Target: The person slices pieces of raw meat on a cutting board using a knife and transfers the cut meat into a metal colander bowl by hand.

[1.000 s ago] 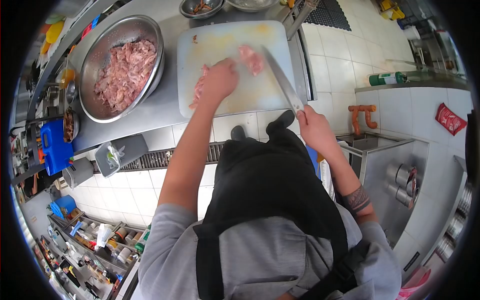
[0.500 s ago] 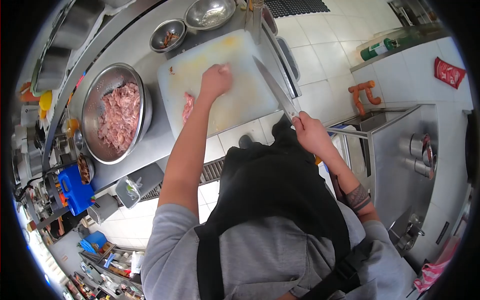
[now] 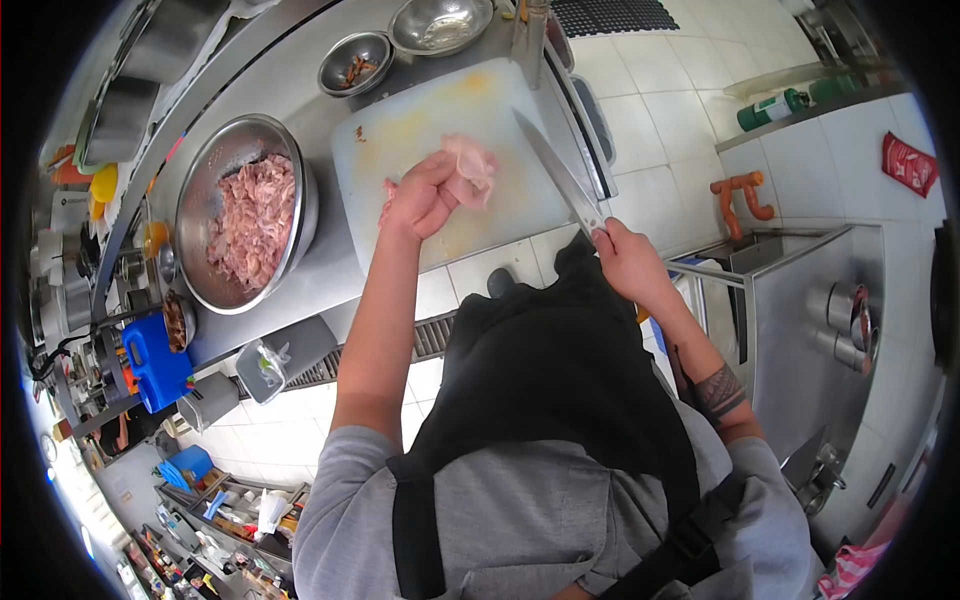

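Observation:
My left hand (image 3: 422, 198) is closed on a pale pink piece of raw meat (image 3: 470, 172), held over the white cutting board (image 3: 510, 220). The piece hangs out past my fingers and thumb. Partly hidden behind that hand, a smaller strip of meat (image 3: 388, 190) lies on the board. On the right, my right hand (image 3: 630, 262) grips the handle of a large knife (image 3: 556, 166). Its long blade points up and left across the board's right edge, apart from the meat. Beside the board stands a big steel bowl (image 3: 192, 225) with a heap of raw meat pieces (image 3: 250, 228).
Behind the board are a small steel bowl (image 3: 330, 78) with brown bits and a wider steel bowl (image 3: 440, 28). A grey bin (image 3: 310, 345) and a blue jug (image 3: 158, 365) are at the lower left. A steel sink unit (image 3: 800, 300) stands to the right.
My left hand has turned over, and the meat in it now shows spread out. The knife stays in my right hand at the board's right edge. The view has shifted slightly.

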A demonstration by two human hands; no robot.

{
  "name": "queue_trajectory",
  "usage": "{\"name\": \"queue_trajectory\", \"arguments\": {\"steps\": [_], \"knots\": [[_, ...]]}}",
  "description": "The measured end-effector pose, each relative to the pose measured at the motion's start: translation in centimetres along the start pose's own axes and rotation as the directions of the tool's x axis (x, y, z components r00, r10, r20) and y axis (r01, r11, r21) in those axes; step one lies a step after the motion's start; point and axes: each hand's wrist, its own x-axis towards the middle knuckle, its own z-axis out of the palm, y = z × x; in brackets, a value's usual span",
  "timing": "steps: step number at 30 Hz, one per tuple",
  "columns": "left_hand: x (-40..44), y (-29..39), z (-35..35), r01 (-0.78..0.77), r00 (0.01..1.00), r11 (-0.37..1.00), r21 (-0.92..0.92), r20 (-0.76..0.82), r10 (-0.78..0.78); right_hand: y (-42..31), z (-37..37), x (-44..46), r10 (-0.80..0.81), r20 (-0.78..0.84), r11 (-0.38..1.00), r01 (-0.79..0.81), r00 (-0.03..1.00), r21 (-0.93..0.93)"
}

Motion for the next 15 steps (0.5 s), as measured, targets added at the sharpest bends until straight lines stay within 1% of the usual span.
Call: {"name": "queue_trajectory", "arguments": {"steps": [1, 2, 3, 4, 5, 6, 7, 8, 9, 10, 11, 12, 13, 14, 15], "knots": [[-0.2, 0.2, -0.1, -0.047, 0.998, 0.991, 0.123, -0.03, 0.051, -0.1, 0.0, 0.0, 0.004, -0.002, 1.0, -0.004, 1.0, 0.003], [-0.3, 0.2, -0.1, -0.047, 0.998, 0.992, 0.12, -0.029, 0.051, -0.2, 0.0, 0.0, 0.005, -0.002, 1.0, -0.005, 1.0, 0.0], [-0.9, 0.8, 1.8, -0.079, 0.989, 0.945, 0.317, -0.097, 0.115, -0.2, 0.0, 0.0, 0.014, 0.004, 1.0, -0.014, 1.0, 0.005], [-1.5, 1.3, 3.6, -0.091, 0.97, 0.86, 0.503, -0.151, 0.191, -0.2, 0.0, 0.0, 0.022, 0.009, 1.0, -0.022, 1.0, 0.01], [-1.8, 1.6, 5.0, -0.09, 0.97, 0.861, 0.5, -0.152, 0.19, -0.2, 0.0, -0.1, 0.024, 0.011, 1.0, -0.024, 1.0, 0.008], [-2.0, 1.7, 6.3, -0.037, 0.95, 0.641, 0.767, -0.171, 0.26, 0.0, 0.1, -0.1, 0.029, 0.01, 1.0, -0.029, 1.0, 0.003], [-2.0, 1.6, 7.0, 0.042, 0.929, 0.346, 0.937, -0.164, 0.331, 0.0, 0.2, -0.2, 0.033, 0.01, 0.999, -0.033, 0.999, -0.002], [-1.6, 1.0, 6.5, 0.042, 0.929, 0.349, 0.936, -0.165, 0.332, -0.1, 0.2, -0.3, 0.033, 0.011, 0.999, -0.033, 0.999, -0.005], [-1.0, -0.2, 5.1, -0.12, 0.898, -0.016, 0.993, 0.115, 0.425, -0.1, 0.2, -0.4, 0.041, 0.009, 0.999, -0.041, 0.999, -0.004], [-0.5, -1.7, 3.7, -0.243, 0.821, -0.386, 0.89, 0.401, 0.407, -0.1, 0.2, -0.5, 0.05, 0.008, 0.999, -0.05, 0.999, -0.002], [-0.2, -3.9, 2.0, -0.243, 0.821, -0.384, 0.891, 0.4, 0.408, 0.0, 0.3, -0.5, 0.05, 0.009, 0.999, -0.05, 0.999, -0.004], [0.0, -6.6, 0.2, -0.19, 0.835, -0.494, 0.849, 0.404, 0.374, 0.1, 0.4, -0.5, 0.033, -0.007, 0.999, -0.033, 0.999, -0.004], [-0.3, -7.7, 0.0, -0.137, 0.85, -0.596, 0.791, 0.403, 0.339, 0.2, 0.6, -0.6, 0.016, -0.022, 1.0, -0.016, 1.0, -0.003], [-0.5, -8.1, -0.5, -0.131, 0.877, -0.534, 0.836, 0.349, 0.332, 0.1, 0.5, -0.7, 0.016, -0.021, 1.0, -0.016, 1.0, -0.004], [-0.4, -7.3, 0.0, -0.135, 0.875, -0.533, 0.835, 0.353, 0.332, 0.0, 0.5, -0.6, 0.016, -0.013, 1.0, -0.016, 1.0, -0.01]]}}
